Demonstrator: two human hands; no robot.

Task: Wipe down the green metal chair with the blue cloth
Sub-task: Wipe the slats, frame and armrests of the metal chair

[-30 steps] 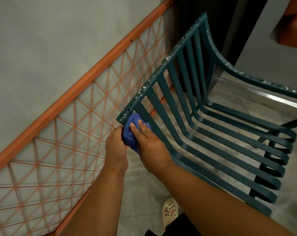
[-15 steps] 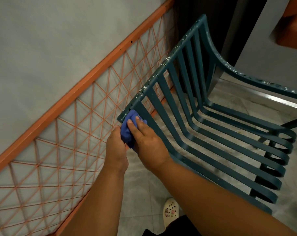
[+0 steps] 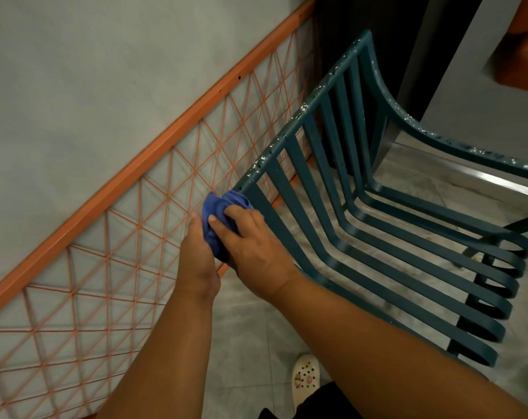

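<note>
Bottom centre: my shoe on the grey floor. Mid-frame: both hands on the blue cloth. My right hand presses it with fingers curled over the wad; my left hand pinches it from the other side. The cloth wraps the near corner of the green chair, where the top rail meets the first slat. Farther up the frame, the top rail carries white flecks, as does the armrest at upper right. I judge the wiping barely started: rail, slats, seat and arm all left. Orange lattice fence behind, at left.
</note>
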